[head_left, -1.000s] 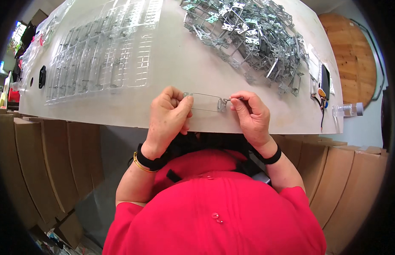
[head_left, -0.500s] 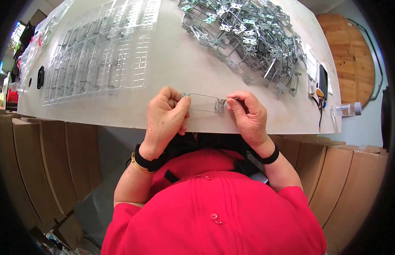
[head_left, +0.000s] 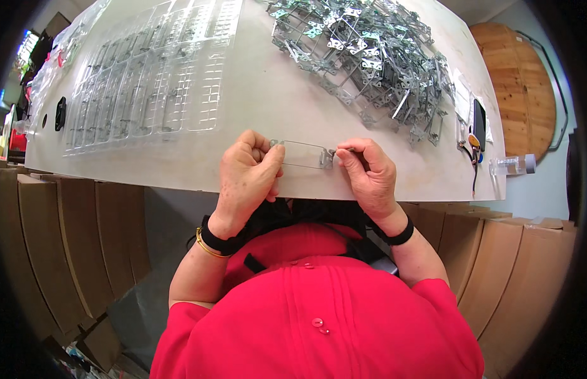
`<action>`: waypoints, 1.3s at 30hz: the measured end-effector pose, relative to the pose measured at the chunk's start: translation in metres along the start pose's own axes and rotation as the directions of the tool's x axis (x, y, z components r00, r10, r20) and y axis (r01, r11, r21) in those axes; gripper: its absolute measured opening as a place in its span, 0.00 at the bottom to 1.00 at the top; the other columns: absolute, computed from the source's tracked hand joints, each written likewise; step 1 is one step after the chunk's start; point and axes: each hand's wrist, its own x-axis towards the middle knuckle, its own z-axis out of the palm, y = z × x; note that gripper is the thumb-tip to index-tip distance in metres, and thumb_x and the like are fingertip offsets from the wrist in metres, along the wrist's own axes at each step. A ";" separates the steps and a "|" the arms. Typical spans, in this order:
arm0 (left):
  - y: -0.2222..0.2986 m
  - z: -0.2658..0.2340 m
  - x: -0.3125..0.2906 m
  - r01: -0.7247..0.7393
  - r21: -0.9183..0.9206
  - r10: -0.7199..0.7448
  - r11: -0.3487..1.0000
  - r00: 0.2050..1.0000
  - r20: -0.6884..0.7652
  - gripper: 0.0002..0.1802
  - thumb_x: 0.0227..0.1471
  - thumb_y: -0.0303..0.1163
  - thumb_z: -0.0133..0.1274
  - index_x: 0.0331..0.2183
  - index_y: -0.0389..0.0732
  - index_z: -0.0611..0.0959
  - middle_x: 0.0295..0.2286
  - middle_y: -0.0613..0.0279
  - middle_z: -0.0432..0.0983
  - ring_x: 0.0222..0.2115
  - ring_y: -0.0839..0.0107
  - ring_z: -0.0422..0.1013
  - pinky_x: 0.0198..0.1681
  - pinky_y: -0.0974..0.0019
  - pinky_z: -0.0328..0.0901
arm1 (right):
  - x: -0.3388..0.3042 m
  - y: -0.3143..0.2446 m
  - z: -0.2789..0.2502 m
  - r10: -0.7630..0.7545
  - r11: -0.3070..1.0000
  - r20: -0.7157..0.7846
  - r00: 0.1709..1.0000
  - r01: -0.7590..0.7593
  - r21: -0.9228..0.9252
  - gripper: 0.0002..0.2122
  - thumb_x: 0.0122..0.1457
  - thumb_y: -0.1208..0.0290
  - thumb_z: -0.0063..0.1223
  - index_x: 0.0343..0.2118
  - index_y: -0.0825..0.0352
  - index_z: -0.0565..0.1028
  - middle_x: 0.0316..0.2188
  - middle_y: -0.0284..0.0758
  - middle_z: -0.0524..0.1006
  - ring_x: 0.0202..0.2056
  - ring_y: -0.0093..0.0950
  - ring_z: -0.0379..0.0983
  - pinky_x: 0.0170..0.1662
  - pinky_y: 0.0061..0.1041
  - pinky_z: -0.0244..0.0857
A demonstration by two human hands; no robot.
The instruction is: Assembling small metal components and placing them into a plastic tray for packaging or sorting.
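Note:
Between my hands, just above the table's near edge, is a thin metal wire frame [head_left: 304, 144] with small metal plates at its ends. My left hand [head_left: 246, 174] pinches its left end between thumb and fingers. At the other end, my right hand [head_left: 369, 174] is closed in a pinch by the small end plate [head_left: 326, 158]; a small dark piece shows at its fingertips, too small to name. Beyond my hands lies a big heap of similar metal parts [head_left: 375, 57]. Clear plastic trays [head_left: 202, 82], several slots holding metal parts, are at the left.
The white table [head_left: 255, 82] ends close to my body. On its right lie a phone [head_left: 480, 119], a cord with a yellow tag [head_left: 475, 140] and a clear bottle [head_left: 513, 165]. A black object [head_left: 61, 114] sits far left. Cardboard boxes [head_left: 78, 234] line both sides below.
Hardly anything differs. Both hands keep their pinch on the wire frame, and the view has shifted very slightly.

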 end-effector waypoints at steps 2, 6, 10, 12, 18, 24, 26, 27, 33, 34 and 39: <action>0.000 0.000 0.000 0.000 0.001 0.000 1.000 1.000 0.000 0.12 0.64 0.32 0.60 0.36 0.35 0.76 0.21 0.62 0.78 0.12 0.80 0.70 0.13 0.74 0.64 | 0.000 0.002 0.000 -0.008 1.000 -0.003 1.000 0.008 -0.006 0.05 0.65 0.77 0.65 0.41 0.66 0.80 0.32 0.32 0.80 0.30 0.22 0.75 0.36 0.22 0.70; 0.000 0.000 -0.001 -0.007 -0.003 0.007 1.000 1.000 0.000 0.12 0.64 0.32 0.60 0.35 0.35 0.76 0.21 0.62 0.78 0.12 0.80 0.70 0.13 0.74 0.64 | 0.000 0.001 0.001 -0.009 1.000 -0.005 1.000 0.008 -0.014 0.05 0.64 0.77 0.65 0.41 0.66 0.80 0.32 0.33 0.80 0.31 0.23 0.76 0.37 0.22 0.71; -0.001 0.000 0.000 -0.014 -0.005 0.014 1.000 1.000 0.004 0.12 0.64 0.32 0.60 0.35 0.35 0.76 0.20 0.62 0.78 0.12 0.80 0.70 0.13 0.74 0.63 | -0.001 0.002 0.000 -0.002 1.000 -0.005 1.000 0.002 -0.019 0.05 0.64 0.76 0.66 0.40 0.66 0.80 0.32 0.33 0.80 0.32 0.22 0.76 0.37 0.22 0.71; -0.001 0.000 -0.001 -0.015 -0.002 0.015 1.000 1.000 0.004 0.12 0.64 0.32 0.60 0.35 0.35 0.76 0.20 0.62 0.78 0.12 0.80 0.70 0.12 0.74 0.63 | -0.001 0.003 0.001 -0.009 1.000 -0.010 1.000 0.008 -0.012 0.05 0.64 0.76 0.66 0.40 0.66 0.80 0.32 0.33 0.80 0.32 0.22 0.76 0.38 0.22 0.71; -0.002 0.000 0.000 -0.018 0.010 0.018 1.000 1.000 -0.003 0.12 0.64 0.32 0.59 0.35 0.35 0.76 0.20 0.62 0.78 0.12 0.80 0.70 0.12 0.73 0.63 | 0.000 0.000 -0.001 0.002 1.000 0.010 1.000 -0.002 -0.026 0.05 0.64 0.75 0.67 0.39 0.67 0.80 0.32 0.33 0.80 0.31 0.22 0.76 0.37 0.22 0.71; 0.001 0.001 0.000 -0.026 0.024 0.026 0.999 1.000 -0.005 0.12 0.64 0.32 0.59 0.34 0.35 0.75 0.20 0.62 0.77 0.12 0.79 0.70 0.12 0.73 0.63 | 0.006 -0.009 -0.001 0.014 0.997 0.034 0.999 -0.012 -0.070 0.05 0.64 0.75 0.66 0.38 0.67 0.80 0.31 0.34 0.81 0.31 0.22 0.77 0.36 0.22 0.71; 0.003 0.001 -0.001 -0.030 0.027 0.030 0.999 1.000 0.002 0.12 0.64 0.32 0.59 0.34 0.35 0.75 0.20 0.62 0.77 0.12 0.79 0.70 0.12 0.73 0.63 | 0.006 -0.008 0.001 0.019 0.998 0.026 0.999 -0.017 -0.062 0.05 0.64 0.75 0.66 0.38 0.67 0.80 0.30 0.34 0.81 0.31 0.22 0.77 0.36 0.22 0.71; 0.004 0.001 -0.002 -0.026 0.026 0.026 0.999 1.000 -0.002 0.12 0.63 0.32 0.59 0.34 0.35 0.75 0.20 0.62 0.77 0.12 0.79 0.70 0.13 0.73 0.63 | 0.005 -0.007 0.002 0.026 0.998 0.020 0.999 -0.025 -0.051 0.05 0.65 0.75 0.66 0.38 0.67 0.79 0.30 0.34 0.80 0.31 0.22 0.77 0.36 0.22 0.71; 0.003 0.002 -0.001 0.005 0.036 -0.004 0.999 1.000 -0.022 0.12 0.63 0.32 0.58 0.34 0.34 0.75 0.20 0.62 0.77 0.12 0.79 0.70 0.13 0.72 0.64 | 0.003 0.001 0.002 0.036 0.999 -0.022 0.999 -0.035 0.029 0.04 0.66 0.78 0.63 0.42 0.68 0.80 0.32 0.32 0.80 0.30 0.19 0.75 0.36 0.20 0.70; 0.003 0.002 -0.001 0.002 0.037 -0.001 0.999 1.000 -0.021 0.12 0.63 0.32 0.58 0.34 0.34 0.75 0.20 0.62 0.77 0.12 0.79 0.70 0.13 0.72 0.64 | 0.003 0.002 0.002 0.037 0.999 -0.021 0.999 -0.037 0.029 0.04 0.66 0.78 0.63 0.42 0.68 0.80 0.32 0.32 0.80 0.30 0.19 0.75 0.36 0.20 0.70; 0.002 0.002 0.000 0.010 0.016 -0.009 1.000 1.000 -0.015 0.12 0.63 0.32 0.59 0.33 0.35 0.75 0.20 0.61 0.78 0.12 0.79 0.71 0.13 0.73 0.64 | 0.004 0.001 0.002 -0.012 0.998 -0.020 1.000 0.014 0.057 0.05 0.68 0.80 0.59 0.44 0.67 0.81 0.35 0.32 0.79 0.31 0.19 0.74 0.36 0.19 0.69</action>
